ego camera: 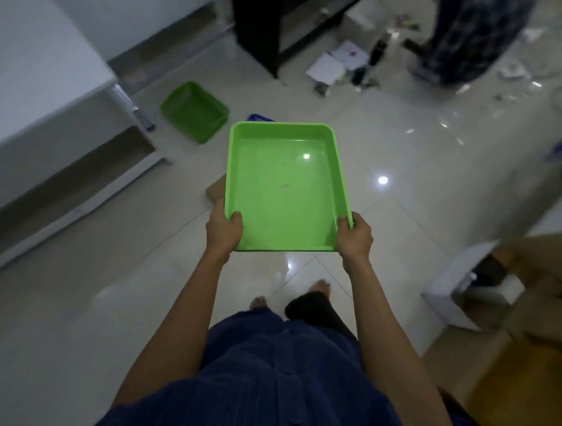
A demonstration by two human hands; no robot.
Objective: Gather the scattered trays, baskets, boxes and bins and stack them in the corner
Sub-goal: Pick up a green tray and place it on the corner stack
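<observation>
A shallow light-green tray [286,186] is held level in front of me above the tiled floor. My left hand [223,228] grips its near left corner, thumb over the rim. My right hand [354,237] grips the near right corner the same way. The tray is empty. A darker green bin [195,112] lies on the floor ahead to the left. A blue item [260,117] peeks out just behind the tray's far edge, mostly hidden. A brown box corner [216,189] shows under the tray's left side.
A white counter [34,76] runs along the left. A black shelf frame [261,30] stands ahead. Papers and small items [341,61] litter the floor beyond, beside another person [464,39]. White and cardboard boxes [486,284] sit to the right.
</observation>
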